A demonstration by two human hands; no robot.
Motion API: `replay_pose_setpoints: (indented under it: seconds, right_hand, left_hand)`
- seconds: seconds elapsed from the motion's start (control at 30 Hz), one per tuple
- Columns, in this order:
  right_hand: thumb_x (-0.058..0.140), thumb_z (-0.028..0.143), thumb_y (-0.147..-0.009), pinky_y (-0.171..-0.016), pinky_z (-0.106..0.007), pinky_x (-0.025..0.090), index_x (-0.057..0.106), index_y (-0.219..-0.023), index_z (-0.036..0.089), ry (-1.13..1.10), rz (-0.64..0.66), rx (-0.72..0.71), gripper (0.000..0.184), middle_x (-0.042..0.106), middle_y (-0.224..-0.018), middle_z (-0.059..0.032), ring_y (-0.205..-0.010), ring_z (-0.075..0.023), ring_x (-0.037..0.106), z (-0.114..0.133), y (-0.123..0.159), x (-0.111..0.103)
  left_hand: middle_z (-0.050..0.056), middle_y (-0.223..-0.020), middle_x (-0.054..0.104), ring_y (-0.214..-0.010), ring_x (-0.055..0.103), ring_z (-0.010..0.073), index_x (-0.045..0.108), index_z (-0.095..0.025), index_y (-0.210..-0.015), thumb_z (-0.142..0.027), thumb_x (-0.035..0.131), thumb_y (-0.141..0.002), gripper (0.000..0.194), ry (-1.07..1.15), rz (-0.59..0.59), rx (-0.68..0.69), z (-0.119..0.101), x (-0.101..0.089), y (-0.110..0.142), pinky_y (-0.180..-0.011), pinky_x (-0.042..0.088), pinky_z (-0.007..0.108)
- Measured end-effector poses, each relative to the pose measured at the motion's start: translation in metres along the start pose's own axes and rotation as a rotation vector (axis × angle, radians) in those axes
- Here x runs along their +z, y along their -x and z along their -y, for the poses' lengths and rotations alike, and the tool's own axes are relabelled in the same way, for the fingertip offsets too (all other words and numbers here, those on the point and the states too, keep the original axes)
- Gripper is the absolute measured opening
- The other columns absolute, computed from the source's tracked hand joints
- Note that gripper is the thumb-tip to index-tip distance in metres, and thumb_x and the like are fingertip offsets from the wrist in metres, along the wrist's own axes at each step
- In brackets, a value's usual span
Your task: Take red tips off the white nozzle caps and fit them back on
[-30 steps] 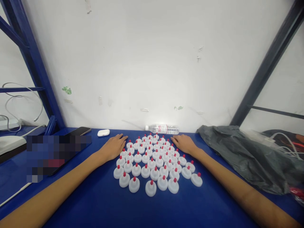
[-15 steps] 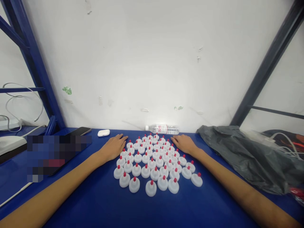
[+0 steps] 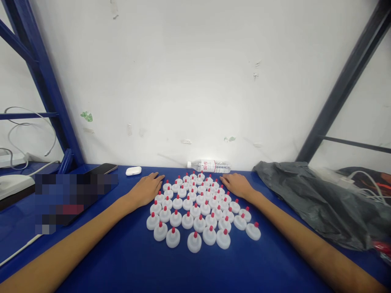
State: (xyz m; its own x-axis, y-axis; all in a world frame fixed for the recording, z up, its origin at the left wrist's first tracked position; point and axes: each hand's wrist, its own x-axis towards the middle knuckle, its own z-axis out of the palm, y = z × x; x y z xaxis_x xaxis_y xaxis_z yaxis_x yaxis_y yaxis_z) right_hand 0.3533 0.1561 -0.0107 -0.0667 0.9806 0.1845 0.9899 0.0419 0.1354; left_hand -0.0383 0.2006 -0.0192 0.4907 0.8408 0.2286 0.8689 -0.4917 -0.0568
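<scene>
Several round white plastic caps with red nozzle tips (image 3: 187, 220) stand close together on the blue table (image 3: 171, 270), tips upward. A few at the right and front edge lean a little. My left hand (image 3: 147, 190) lies palm down beside the left rear of the group, fingers stretched forward and holding nothing. On the opposite side, my right hand (image 3: 236, 184) rests flat with its fingers pointing at the rear caps, also holding nothing. Behind the caps a clear plastic bottle (image 3: 209, 166) with a white cap and a red-and-white label lies on its side against the wall.
A white earphone case (image 3: 133, 171) sits behind my left hand. Further left are a phone (image 3: 106, 167), a partly blurred-out dark device (image 3: 91, 199) and white cables (image 3: 23, 249). Dark grey plastic sheeting (image 3: 320, 199) covers the right side. Blue metal posts (image 3: 50, 81) frame the wall.
</scene>
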Motion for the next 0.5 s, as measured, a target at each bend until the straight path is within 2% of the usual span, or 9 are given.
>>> replay_pose_setpoints:
  seconds: [0.5]
  right_hand:
    - [0.030,0.044,-0.111,-0.076,-0.030,0.042,0.071,-0.100,0.021,-0.006,0.008,0.002,0.048,0.076,-0.101,-0.0107,-0.095,-0.0250,0.072,0.0001,0.0004,-0.0008]
  left_hand:
    - [0.022,-0.154,0.054,-0.143,0.053,0.0329,0.053,-0.012,-0.149,-0.029,0.029,-0.106,0.052,-0.005,0.004,-0.012,-0.0009,-0.0007,-0.0001,-0.117,0.043,0.047]
